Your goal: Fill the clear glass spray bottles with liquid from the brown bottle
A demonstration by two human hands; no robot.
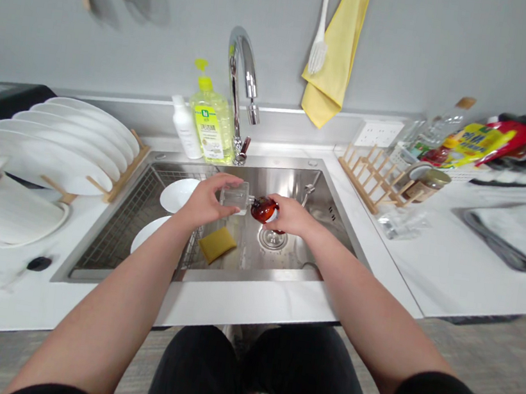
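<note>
Over the sink, my left hand point(207, 201) is closed around a small clear glass bottle point(238, 197), which lies on its side with its narrow neck pointing right. Facing it, my right hand point(288, 215) grips a rounded amber glass bottle point(264, 210), tipped toward the clear one. The two bottles' mouths meet or nearly meet; I cannot tell whether they touch. Part of the amber bottle is hidden by my fingers. Below my hands, a yellow sponge point(216, 244) lies in the steel sink point(238, 271), near the drain point(273, 240).
White plates stand in a wooden rack point(127, 169) at left. Two white dishes sit in the sink's wire basket point(107, 238). Behind are a tap point(242, 58) and a green dish soap bottle point(212, 122). A wooden rack point(366, 185) and jar point(428, 185) stand right.
</note>
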